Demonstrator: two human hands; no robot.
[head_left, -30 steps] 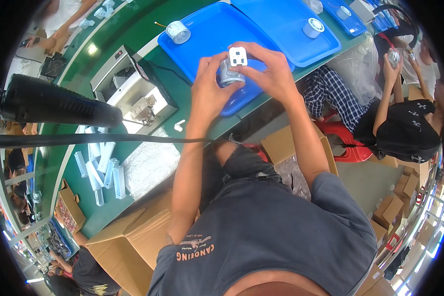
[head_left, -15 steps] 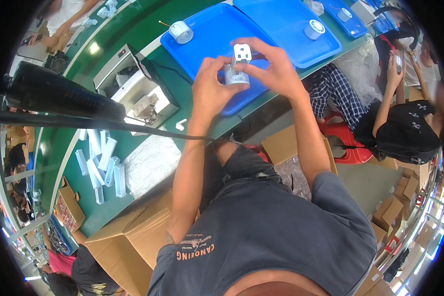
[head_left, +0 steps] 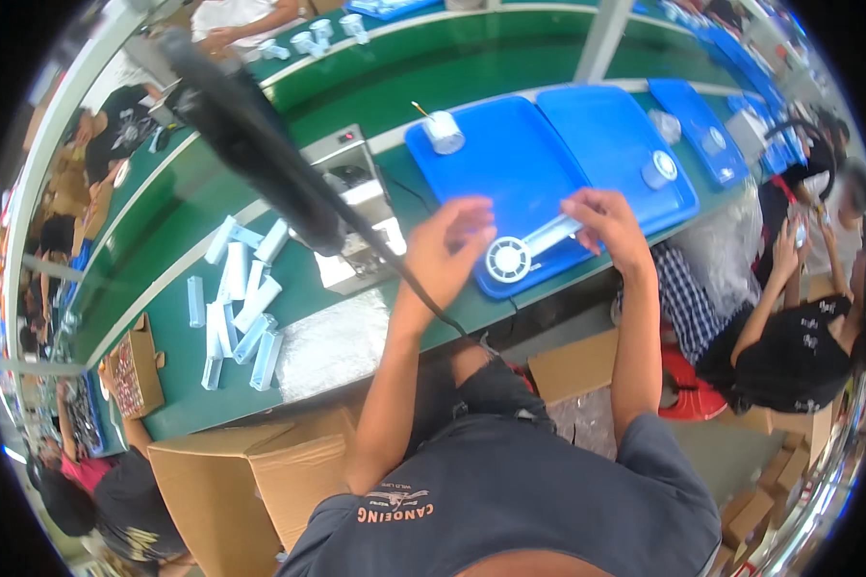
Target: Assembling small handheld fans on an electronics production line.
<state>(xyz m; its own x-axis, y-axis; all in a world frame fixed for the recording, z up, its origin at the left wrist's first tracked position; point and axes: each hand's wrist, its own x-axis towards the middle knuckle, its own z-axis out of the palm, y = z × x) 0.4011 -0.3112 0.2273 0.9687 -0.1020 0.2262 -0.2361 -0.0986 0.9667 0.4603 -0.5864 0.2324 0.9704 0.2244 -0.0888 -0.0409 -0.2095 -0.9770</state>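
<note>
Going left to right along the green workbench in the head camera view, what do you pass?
Cardboard box → pile of clear plastic pieces → grey machine → left hand → small white fan → right hand → white round part on the blue tray.

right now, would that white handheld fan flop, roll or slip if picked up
The fan looks like rigid plastic, so probably stiff and light. Its round head could rock on the blue tray, but the straight handle should stop a roll. The right hand pinches only the handle's end, so it may pivot.
</note>
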